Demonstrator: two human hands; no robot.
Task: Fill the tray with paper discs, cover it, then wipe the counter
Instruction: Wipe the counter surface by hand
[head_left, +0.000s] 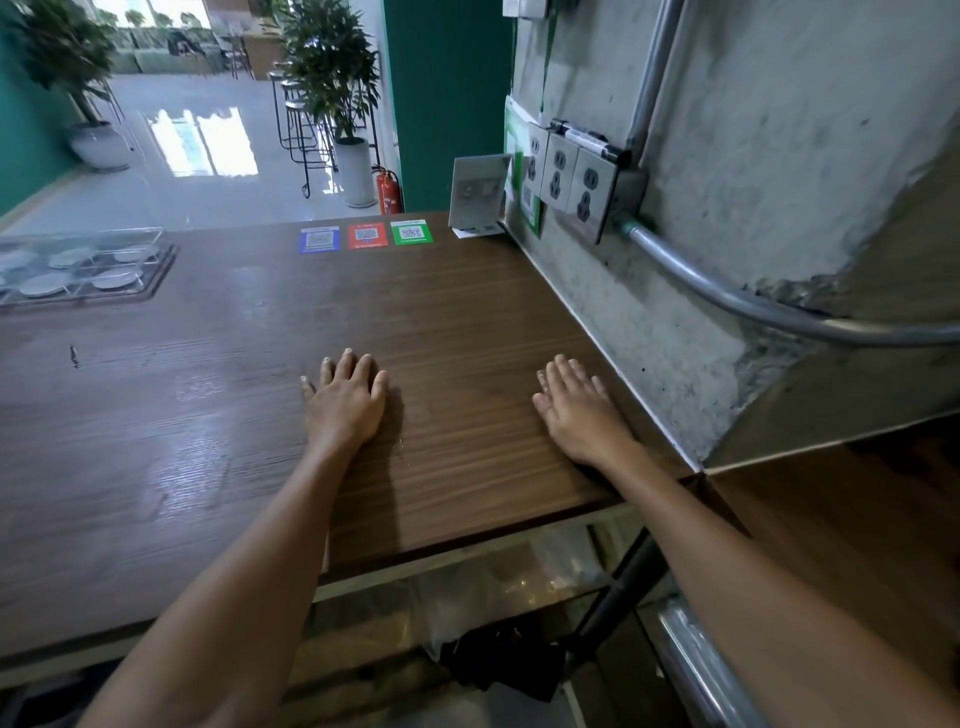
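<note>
Left hand (347, 400): flat, empty, on counter (467, 332).
Right hand (581, 410): flat, empty.
Tray (156, 270): apparently covered, discs inside.
Wipe: fetch cloth; overlapping strokes, 1 direction.

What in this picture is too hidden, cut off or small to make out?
- Tray: cut off by the left edge of the head view; its full disc count is unknown.
- QR stickers: too small to read.
- Card stand: print too small and blurred.
- Under the counter: the dark bundle is shadowed and unidentifiable.
- Both hands lie flat; no cloth visible.
</note>
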